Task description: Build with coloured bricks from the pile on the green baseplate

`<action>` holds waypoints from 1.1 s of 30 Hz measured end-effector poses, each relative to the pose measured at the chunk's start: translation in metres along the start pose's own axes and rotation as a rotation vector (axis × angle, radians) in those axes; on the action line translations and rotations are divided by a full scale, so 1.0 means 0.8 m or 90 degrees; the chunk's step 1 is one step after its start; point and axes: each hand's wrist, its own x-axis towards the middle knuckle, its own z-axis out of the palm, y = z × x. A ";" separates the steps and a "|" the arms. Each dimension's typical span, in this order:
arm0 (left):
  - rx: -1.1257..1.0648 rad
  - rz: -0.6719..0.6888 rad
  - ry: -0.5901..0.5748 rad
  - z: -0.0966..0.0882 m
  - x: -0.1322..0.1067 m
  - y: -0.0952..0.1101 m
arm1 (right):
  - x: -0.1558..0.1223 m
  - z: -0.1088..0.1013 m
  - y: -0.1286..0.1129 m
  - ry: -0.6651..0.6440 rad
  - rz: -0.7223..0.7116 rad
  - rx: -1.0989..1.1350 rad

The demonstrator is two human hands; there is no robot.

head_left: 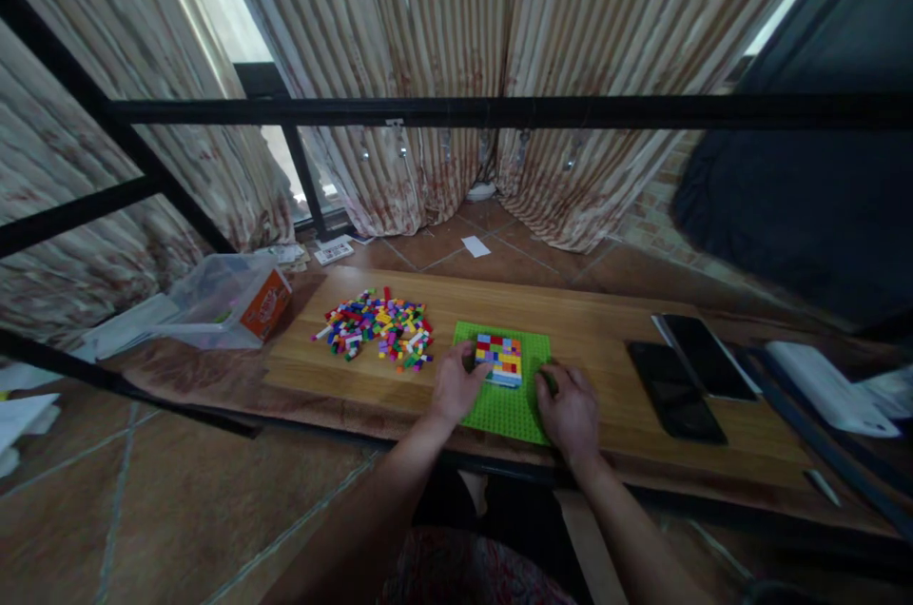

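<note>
A square block built of many-coloured toy bricks (499,358) stands on a green studded baseplate (503,419). Red, yellow, orange, purple and white show on its top, light blue along the near side. My left hand (456,381) is closed against the block's left side, its thumb at the near left corner. At the right edge of the baseplate rests my right hand (569,405), with fingers curled in; whatever lies between its thumb and forefinger is too small or hidden to name. To the left on the wooden board (585,320) spreads a pile of loose bricks (378,324).
A clear plastic tub (206,301) with an orange label sits at the far left. Two dark flat devices (674,391) lie on the right, with a white object (831,386) beyond them. A black metal rail (456,112) crosses in front of the curtains.
</note>
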 end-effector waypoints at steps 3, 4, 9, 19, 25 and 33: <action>-0.018 0.028 0.027 -0.011 -0.011 0.002 | -0.002 0.001 0.002 0.006 0.003 -0.001; -0.010 0.040 0.038 -0.018 -0.016 0.001 | -0.002 0.001 0.003 0.003 0.004 0.000; 0.099 0.057 0.102 -0.085 -0.044 -0.025 | -0.003 0.005 0.008 0.007 -0.005 0.002; 0.363 0.003 0.136 -0.149 -0.036 -0.051 | -0.005 0.007 0.011 0.006 -0.004 -0.008; 0.440 0.015 0.082 -0.145 -0.026 -0.047 | -0.004 0.003 0.005 0.011 0.001 0.001; 0.218 0.043 0.082 -0.124 -0.030 -0.028 | -0.003 0.000 0.001 0.003 0.021 0.017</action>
